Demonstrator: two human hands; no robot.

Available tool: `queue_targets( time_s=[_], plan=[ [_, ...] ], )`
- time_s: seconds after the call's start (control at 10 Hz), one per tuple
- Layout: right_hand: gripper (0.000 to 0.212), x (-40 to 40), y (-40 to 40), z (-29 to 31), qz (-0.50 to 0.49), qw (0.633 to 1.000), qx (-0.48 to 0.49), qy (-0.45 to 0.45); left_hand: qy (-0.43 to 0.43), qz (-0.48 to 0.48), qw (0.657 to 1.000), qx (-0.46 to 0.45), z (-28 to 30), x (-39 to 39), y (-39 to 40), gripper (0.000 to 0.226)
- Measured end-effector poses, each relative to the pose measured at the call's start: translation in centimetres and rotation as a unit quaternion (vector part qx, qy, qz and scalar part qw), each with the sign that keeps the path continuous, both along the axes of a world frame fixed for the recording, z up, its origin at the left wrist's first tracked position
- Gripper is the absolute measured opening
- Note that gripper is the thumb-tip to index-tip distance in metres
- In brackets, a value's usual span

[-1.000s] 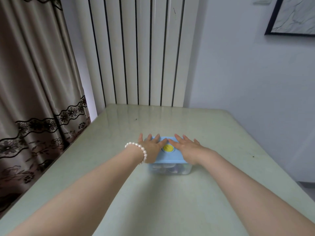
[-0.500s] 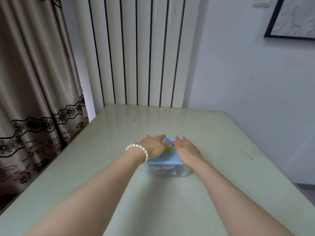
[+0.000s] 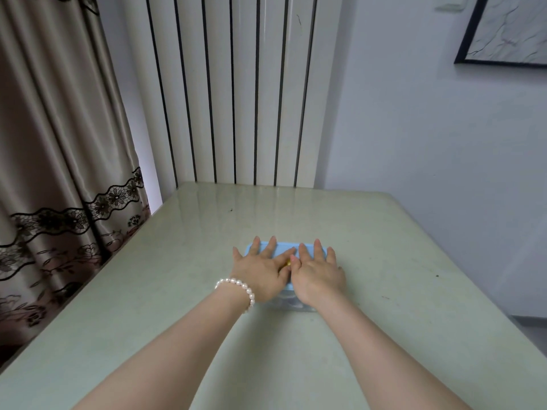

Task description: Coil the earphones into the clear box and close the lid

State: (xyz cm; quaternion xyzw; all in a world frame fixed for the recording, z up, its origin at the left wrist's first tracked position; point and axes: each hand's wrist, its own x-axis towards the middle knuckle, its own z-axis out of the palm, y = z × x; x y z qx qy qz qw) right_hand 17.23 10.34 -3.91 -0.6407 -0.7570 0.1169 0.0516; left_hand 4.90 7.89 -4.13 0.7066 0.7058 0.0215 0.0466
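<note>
A clear box [image 3: 288, 303] stands in the middle of the pale green table [image 3: 384, 261]. Its light blue lid [image 3: 282, 249] lies on top, with a sliver of a yellow button [image 3: 286, 263] showing between my hands. My left hand [image 3: 260, 270], with a pearl bracelet at the wrist, lies flat on the lid's left half with fingers spread. My right hand [image 3: 318, 272] presses flat on the right half, fingers straight. The two hands touch at the forefingers. The earphones inside are hidden by my hands and the lid.
A white radiator [image 3: 236, 90] stands behind the table's far edge. A brown curtain [image 3: 59, 143] hangs along the left side. A white wall runs on the right, with a framed picture [image 3: 509, 28] high up.
Both hands have spread flat and moved together over the lid, now covering nearly all of the yellow button. The box has not shifted on the table.
</note>
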Motion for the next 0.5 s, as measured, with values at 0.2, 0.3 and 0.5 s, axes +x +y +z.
queue_targets(
  time_s=[0.2, 0.3, 0.5],
  plan=[
    [0.052, 0.3, -0.1, -0.2, 0.018, 0.999, 0.029, 0.007, -0.008, 0.02, 1.0, -0.001, -0.2, 0.4, 0.1, 0.048],
    [0.053, 0.8, 0.1, 0.0, 0.05, 0.998, 0.023, 0.006, -0.006, 0.041, 0.999, -0.004, -0.4, 0.8, 0.0, 0.048],
    [0.056, 0.7, 0.6, -0.1, 0.063, 0.997, 0.035, -0.001, -0.038, 0.011, 0.998, 0.04, -0.1, 0.3, -0.2, 0.052]
  ],
)
